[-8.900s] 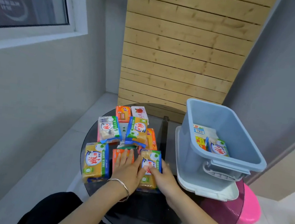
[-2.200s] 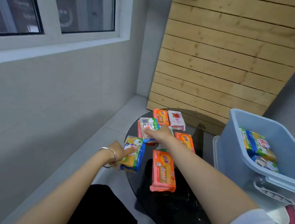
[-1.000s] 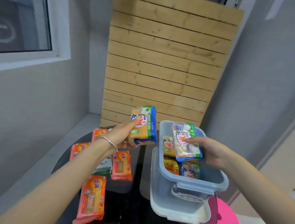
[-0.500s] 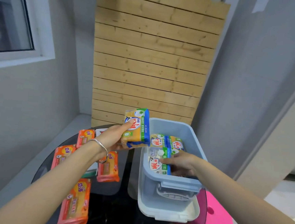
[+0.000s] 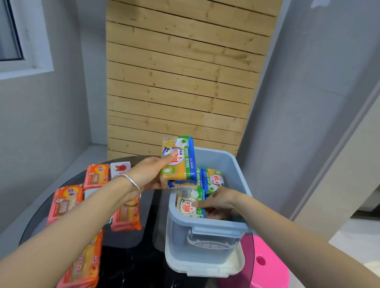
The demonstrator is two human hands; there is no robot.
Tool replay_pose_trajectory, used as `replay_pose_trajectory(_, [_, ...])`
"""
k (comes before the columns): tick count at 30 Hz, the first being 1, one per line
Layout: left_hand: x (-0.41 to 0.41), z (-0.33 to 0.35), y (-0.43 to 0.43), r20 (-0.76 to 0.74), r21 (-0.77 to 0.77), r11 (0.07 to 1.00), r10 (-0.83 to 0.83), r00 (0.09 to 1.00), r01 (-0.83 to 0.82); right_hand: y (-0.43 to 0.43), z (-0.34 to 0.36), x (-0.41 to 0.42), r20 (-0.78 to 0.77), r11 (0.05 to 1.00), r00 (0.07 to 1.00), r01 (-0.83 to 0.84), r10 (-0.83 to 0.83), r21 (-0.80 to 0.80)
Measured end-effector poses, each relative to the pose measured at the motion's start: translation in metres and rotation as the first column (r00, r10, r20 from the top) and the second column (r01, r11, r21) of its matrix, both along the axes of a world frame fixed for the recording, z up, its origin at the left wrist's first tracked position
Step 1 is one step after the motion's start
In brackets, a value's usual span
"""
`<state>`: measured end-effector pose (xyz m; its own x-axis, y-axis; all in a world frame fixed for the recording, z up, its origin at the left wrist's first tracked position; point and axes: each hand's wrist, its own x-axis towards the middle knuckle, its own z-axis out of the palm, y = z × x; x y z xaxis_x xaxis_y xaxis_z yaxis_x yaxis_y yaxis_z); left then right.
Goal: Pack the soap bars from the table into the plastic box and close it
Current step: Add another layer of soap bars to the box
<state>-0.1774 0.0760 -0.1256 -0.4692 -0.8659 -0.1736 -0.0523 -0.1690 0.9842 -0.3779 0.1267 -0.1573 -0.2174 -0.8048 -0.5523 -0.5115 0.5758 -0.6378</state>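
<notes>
Under the head view, one entry.

Step in hand: filling of the plastic box (image 5: 207, 228), judged to be partly done.

Left grip (image 5: 149, 174): closed round a yellow soap pack (image 5: 178, 161), with the thumb laid on the printed face. The pack is held upright just right of this grip, above the left rim of the box, and has not yet been lowered.

Right grip (image 5: 218, 201): sunk inside the box. A white soap pack (image 5: 188, 204) is pinched at its edge, apparently with one digit on top and the rest beneath. The pack lies directly left of this grip, against the box's left wall. Further packs (image 5: 213, 180) are lodged just beyond it, at the far end.

Left on the worktop (image 5: 141, 266), all left of and below the left grip:
- four orange soap packs (image 5: 65, 202), partly covered by the left forearm;
- one white pack with a red flower (image 5: 120, 167), just beside the left wrist.

Lid (image 5: 205, 268): lies under the box, well below both grips.

Next move, as judged: the white pack is to be released and the right grip withdrawn, so that the opening is freed. The yellow pack is then to be lowered into whatever space remains; how much remains is hidden by the right grip. The orange packs are to be fetched after that. The box must be lifted off its lid before closing can be attempted.
</notes>
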Motion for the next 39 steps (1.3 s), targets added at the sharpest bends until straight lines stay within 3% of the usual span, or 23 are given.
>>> replay_pose_trajectory(3, [-0.014, 0.007, -0.001, 0.032, -0.058, 0.998, -0.023, 0.999, 0.025, 0.004, 0.019, -0.009, 0.065, 0.970, 0.996, 0.082, -0.069, -0.231])
replay_pose_trajectory(5, [-0.024, 0.012, -0.001, 0.066, -0.088, 0.995, -0.047, 0.997, 0.053, 0.005, 0.029, -0.018, 0.090, 0.849, 0.989, 0.144, -0.114, -0.508])
replay_pose_trajectory(7, [-0.039, 0.017, 0.001, 0.104, -0.075, 0.986, -0.143, 0.984, 0.151, 0.006, 0.032, -0.029, -0.036, 0.692, 0.982, 0.104, -0.185, -0.714])
replay_pose_trajectory(10, [-0.065, 0.011, 0.000, 0.244, -0.052, 0.970, -0.220, 0.944, 0.240, 0.009, 0.022, -0.042, -0.016, 0.575, 0.956, 0.163, -0.293, -0.801])
replay_pose_trajectory(14, [-0.092, -0.009, -0.004, 0.470, -0.082, 0.944, -0.246, 0.848, 0.319, 0.013, -0.002, -0.049, 0.091, 0.579, 0.926, 0.303, -0.367, -0.757])
replay_pose_trajectory(17, [-0.101, -0.018, -0.006, 0.581, -0.075, 0.924, -0.265, 0.769, 0.375, 0.014, -0.006, -0.049, 0.089, 0.575, 0.923, 0.307, -0.375, -0.759])
replay_pose_trajectory(21, [-0.101, -0.022, -0.011, 0.700, -0.071, 0.874, -0.299, 0.648, 0.481, 0.011, -0.006, -0.051, -0.006, 0.603, 0.933, 0.228, -0.360, -0.764])
replay_pose_trajectory(25, [-0.102, -0.026, -0.008, 0.736, -0.095, 0.821, -0.322, 0.595, 0.563, 0.011, -0.005, -0.049, -0.111, 0.645, 0.935, 0.142, -0.336, -0.751])
replay_pose_trajectory(29, [-0.100, -0.026, -0.007, 0.807, -0.190, 0.753, -0.246, 0.537, 0.630, 0.014, -0.005, -0.049, -0.247, 0.679, 0.921, 0.025, -0.302, -0.734])
replay_pose_trajectory(31, [-0.097, -0.022, -0.008, 0.873, -0.293, 0.678, -0.098, 0.478, 0.674, 0.018, -0.003, -0.049, -0.410, 0.686, 0.880, -0.146, -0.238, -0.713])
replay_pose_trajectory(34, [-0.088, -0.009, -0.006, 0.909, -0.359, 0.572, 0.035, 0.415, 0.738, 0.028, 0.005, -0.048, -0.646, 0.742, 0.763, -0.448, 0.027, -0.498])
replay_pose_trajectory(36, [-0.080, -0.003, -0.005, 0.952, -0.262, 0.541, 0.009, 0.306, 0.800, 0.036, 0.012, -0.046, -0.694, 0.771, 0.691, -0.550, 0.203, -0.322])
replay_pose_trajectory(39, [-0.071, -0.002, 0.001, 0.997, -0.081, 0.484, 0.026, 0.078, 0.871, 0.041, 0.023, -0.044, -0.729, 0.783, 0.602, -0.604, 0.326, -0.148])
